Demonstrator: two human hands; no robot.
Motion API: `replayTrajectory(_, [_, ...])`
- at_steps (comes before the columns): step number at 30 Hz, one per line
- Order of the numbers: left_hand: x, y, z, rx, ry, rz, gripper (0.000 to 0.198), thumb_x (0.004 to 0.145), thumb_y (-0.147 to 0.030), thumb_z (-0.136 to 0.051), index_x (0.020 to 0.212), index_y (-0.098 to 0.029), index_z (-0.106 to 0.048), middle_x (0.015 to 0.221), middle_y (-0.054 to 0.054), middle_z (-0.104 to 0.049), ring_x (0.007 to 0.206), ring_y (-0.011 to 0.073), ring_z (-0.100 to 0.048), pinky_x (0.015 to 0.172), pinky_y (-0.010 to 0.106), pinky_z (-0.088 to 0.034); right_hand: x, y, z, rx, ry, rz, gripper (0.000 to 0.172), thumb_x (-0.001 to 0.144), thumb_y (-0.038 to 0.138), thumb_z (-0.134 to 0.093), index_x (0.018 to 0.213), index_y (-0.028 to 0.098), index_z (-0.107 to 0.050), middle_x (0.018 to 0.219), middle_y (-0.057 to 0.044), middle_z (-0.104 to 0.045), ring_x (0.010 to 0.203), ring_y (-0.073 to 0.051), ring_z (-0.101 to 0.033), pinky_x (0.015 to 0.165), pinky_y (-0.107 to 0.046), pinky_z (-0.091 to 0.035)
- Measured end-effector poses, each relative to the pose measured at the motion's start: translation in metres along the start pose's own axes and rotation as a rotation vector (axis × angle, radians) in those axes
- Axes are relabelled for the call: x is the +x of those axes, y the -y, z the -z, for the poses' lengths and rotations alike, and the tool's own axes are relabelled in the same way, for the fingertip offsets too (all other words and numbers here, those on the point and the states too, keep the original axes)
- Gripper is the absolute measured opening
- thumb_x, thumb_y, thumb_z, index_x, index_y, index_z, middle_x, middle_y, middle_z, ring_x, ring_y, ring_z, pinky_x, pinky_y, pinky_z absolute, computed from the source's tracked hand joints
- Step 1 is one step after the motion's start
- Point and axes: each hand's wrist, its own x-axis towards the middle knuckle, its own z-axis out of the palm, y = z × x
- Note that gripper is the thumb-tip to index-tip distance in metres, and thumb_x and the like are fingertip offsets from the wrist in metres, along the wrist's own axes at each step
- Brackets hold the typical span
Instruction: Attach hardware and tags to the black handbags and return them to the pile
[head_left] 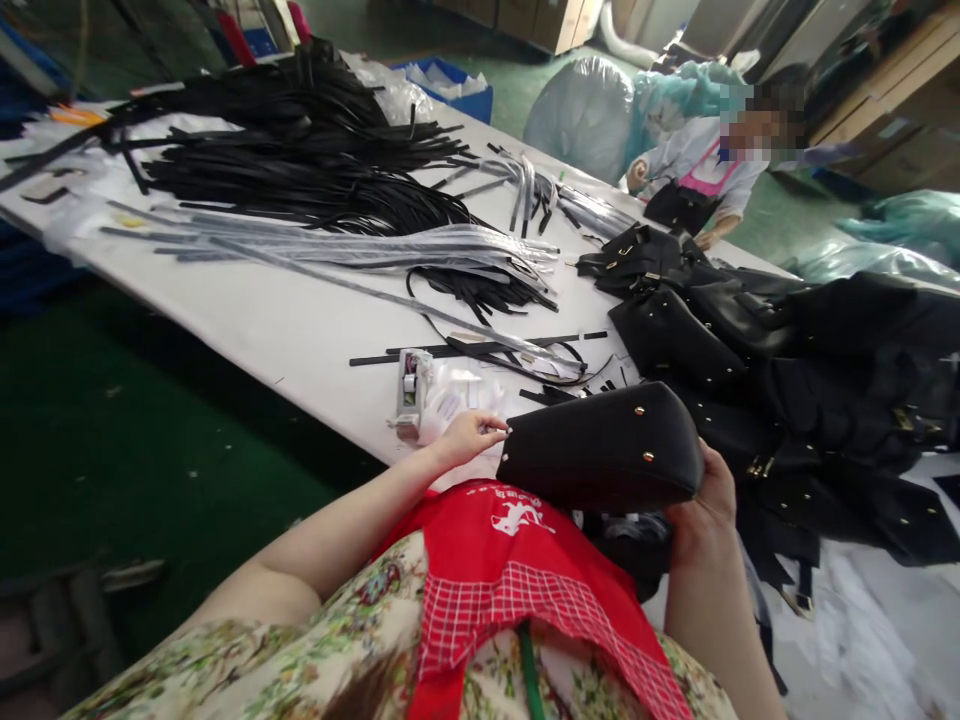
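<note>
A black bag (592,450) is tilted in front of my red apron, its base facing up with two gold studs at the right end and small pale studs at the left end. My right hand (709,490) grips its right end, the fingers partly hidden behind it. At the left end, my left hand (472,438) has thumb and fingers pinched together by a small pale stud; whatever sits between the fingertips is too small to name. Just beyond my left hand lie a small metal box (409,392) and a clear plastic bag (457,390).
Bundles of black straps (300,170) and plastic-wrapped strips (360,250) cover the far left of the white table (300,340). Black bags (817,370) are piled at the right. Across the table is another person (697,165). Boxes stand behind.
</note>
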Motion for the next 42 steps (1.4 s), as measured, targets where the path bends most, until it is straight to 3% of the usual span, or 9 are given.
replayTrajectory(5, [0.007,0.011,-0.011,-0.083,-0.016,0.061,0.016,0.067,-0.028,-0.075,0.078,-0.016,-0.076,0.084,0.007,-0.075,0.083,0.0219,-0.065,0.079,0.031,-0.048,-0.002,-0.002,0.002,0.029,-0.046,-0.012,0.016,0.069,0.009,-0.056,0.076,0.020,-0.066,0.067,0.003,-0.073,0.059,-0.014,-0.070,0.061,-0.022,-0.060])
replayTrajectory(9, [0.011,0.014,-0.017,-0.169,-0.034,0.128,0.022,0.061,-0.034,-0.080,0.070,-0.015,-0.073,0.072,0.004,-0.071,0.071,0.0172,-0.060,0.068,0.027,-0.045,-0.002,-0.001,0.007,0.009,-0.029,0.009,0.012,0.069,0.011,-0.061,0.076,0.020,-0.066,0.068,0.003,-0.073,0.061,-0.014,-0.071,0.063,-0.023,-0.061])
replayTrajectory(13, [0.011,0.016,-0.026,-0.288,0.024,0.199,0.037,0.060,-0.048,-0.079,0.067,-0.013,-0.068,0.052,-0.003,-0.055,0.047,0.0077,-0.039,0.046,0.023,-0.028,-0.004,0.001,0.009,0.047,-0.005,-0.008,0.011,0.067,0.010,-0.063,0.071,0.020,-0.065,0.063,0.004,-0.072,0.057,-0.014,-0.070,0.060,-0.023,-0.060])
replayTrajectory(16, [0.015,0.017,-0.029,-0.405,0.127,0.228,0.043,0.059,-0.052,-0.079,0.062,-0.013,-0.061,0.045,-0.008,-0.040,0.042,0.0041,-0.024,0.042,0.021,-0.016,-0.005,0.002,0.008,0.079,0.021,-0.030,0.011,0.065,0.010,-0.065,0.070,0.019,-0.065,0.064,0.003,-0.072,0.058,-0.014,-0.070,0.061,-0.023,-0.060])
replayTrajectory(22, [0.021,0.007,-0.014,-0.667,0.298,0.258,0.043,0.058,-0.043,-0.083,0.065,-0.014,-0.052,0.053,-0.010,-0.031,0.043,0.0013,-0.020,0.040,0.016,-0.013,-0.003,0.004,0.013,0.095,-0.012,0.003,0.013,0.065,0.012,-0.064,0.074,0.021,-0.067,0.069,0.004,-0.074,0.064,-0.014,-0.071,0.069,-0.026,-0.061])
replayTrajectory(29, [0.009,-0.009,0.017,-0.845,0.257,0.226,0.029,0.067,-0.029,-0.078,0.073,-0.012,-0.056,0.073,-0.001,-0.055,0.048,0.0002,-0.032,0.041,0.014,-0.022,0.009,0.002,0.023,0.097,-0.051,0.074,0.021,0.072,0.013,-0.056,0.086,0.023,-0.069,0.078,0.004,-0.075,0.070,-0.015,-0.071,0.071,-0.028,-0.061])
replayTrajectory(32, [0.001,-0.008,0.020,-0.782,0.245,0.163,0.027,0.068,-0.030,-0.077,0.073,-0.012,-0.057,0.080,0.004,-0.064,0.049,0.0016,-0.038,0.042,0.017,-0.025,0.015,-0.002,0.024,0.108,-0.064,0.077,0.017,0.073,0.013,-0.056,0.082,0.020,-0.068,0.071,0.004,-0.073,0.065,-0.014,-0.070,0.068,-0.026,-0.061])
replayTrajectory(37, [-0.014,0.004,0.010,-0.472,0.155,0.163,0.031,0.071,-0.035,-0.075,0.067,-0.015,-0.052,0.060,-0.003,-0.058,0.043,0.0028,-0.037,0.041,0.018,-0.023,0.019,-0.005,0.026,0.110,-0.070,0.051,0.019,0.071,0.015,-0.056,0.086,0.019,-0.067,0.077,0.002,-0.074,0.065,-0.016,-0.070,0.065,-0.031,-0.062])
replayTrajectory(42, [-0.018,0.004,0.005,-0.214,0.090,0.129,0.018,0.069,-0.028,-0.073,0.078,-0.016,-0.063,0.071,-0.001,-0.065,0.056,0.0085,-0.053,0.049,0.020,-0.038,0.020,-0.005,0.026,0.097,-0.044,0.056,0.019,0.068,0.013,-0.058,0.084,0.020,-0.066,0.077,0.003,-0.074,0.062,-0.015,-0.070,0.064,-0.029,-0.062])
